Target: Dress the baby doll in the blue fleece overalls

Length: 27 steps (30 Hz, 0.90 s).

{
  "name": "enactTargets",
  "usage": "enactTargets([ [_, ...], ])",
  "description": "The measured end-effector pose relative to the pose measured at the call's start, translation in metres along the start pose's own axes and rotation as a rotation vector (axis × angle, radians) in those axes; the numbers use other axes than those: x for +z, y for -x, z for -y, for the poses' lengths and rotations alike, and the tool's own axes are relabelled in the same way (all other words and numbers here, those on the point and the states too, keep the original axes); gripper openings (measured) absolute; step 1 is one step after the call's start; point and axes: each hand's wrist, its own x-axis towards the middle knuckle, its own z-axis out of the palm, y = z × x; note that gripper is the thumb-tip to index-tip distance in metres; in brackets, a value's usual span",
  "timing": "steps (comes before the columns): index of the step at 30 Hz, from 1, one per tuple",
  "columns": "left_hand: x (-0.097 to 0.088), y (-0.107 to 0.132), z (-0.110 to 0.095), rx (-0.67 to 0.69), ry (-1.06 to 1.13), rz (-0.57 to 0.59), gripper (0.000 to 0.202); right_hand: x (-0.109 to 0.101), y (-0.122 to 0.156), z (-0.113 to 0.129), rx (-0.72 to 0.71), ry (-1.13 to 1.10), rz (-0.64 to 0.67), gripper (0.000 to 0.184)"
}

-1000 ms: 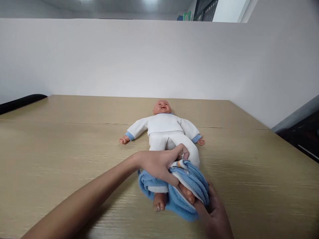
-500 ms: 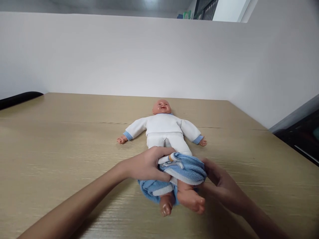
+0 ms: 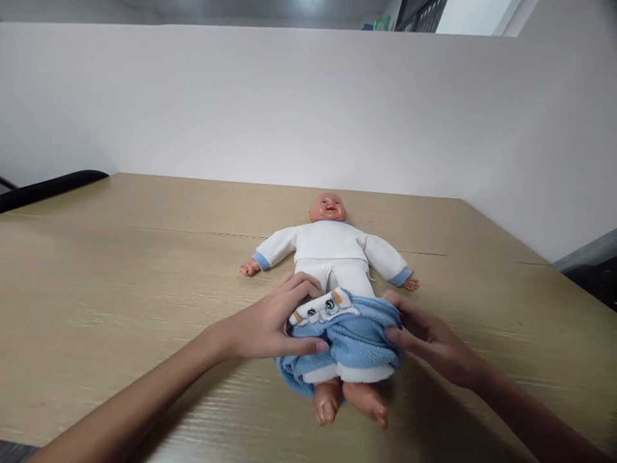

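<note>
A baby doll [image 3: 332, 244] in white clothes lies on its back on the wooden table [image 3: 120, 270], head away from me, arms spread. Bunched blue fleece trousers [image 3: 344, 341] with a white patterned waistband sit around its lower legs, and both bare feet stick out below. My left hand [image 3: 270, 321] grips the left side of the trousers, thumb underneath and fingers over the waistband. My right hand [image 3: 424, 337] pinches the right side of the same garment. Both hands are closed on the fabric.
A white partition wall [image 3: 289, 103] stands behind the table's far edge. A black chair back [image 3: 48, 188] shows at the far left. A dark surface [image 3: 595, 273] lies beyond the table's right edge.
The blue trousers have been drawn up the doll's legs, so both feet now poke out. My right hand moved from under the feet to the garment's right side.
</note>
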Motion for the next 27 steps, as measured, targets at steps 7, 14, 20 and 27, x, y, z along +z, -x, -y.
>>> enactTargets([
  [7, 0.011, 0.001, 0.028, -0.065, 0.391, -0.052, 0.032, 0.039, -0.039, -0.008, 0.203, -0.739, -0.316, 0.019],
  [14, 0.035, 0.0, 0.044, -0.327, 1.11, -0.186, 0.049, 0.063, -0.045, -0.002, 0.339, -0.801, -0.32, 0.046],
  [20, 0.041, -0.004, 0.046, -0.37, 1.206, -0.303, 0.041, 0.067, -0.045, -0.003, 0.374, -0.904, -0.221, 0.051],
  [27, 0.011, 0.006, 0.042, -0.424, 0.859, -0.087, 0.051, 0.065, -0.043, -0.002, 0.252, -0.875, -0.294, 0.05],
])
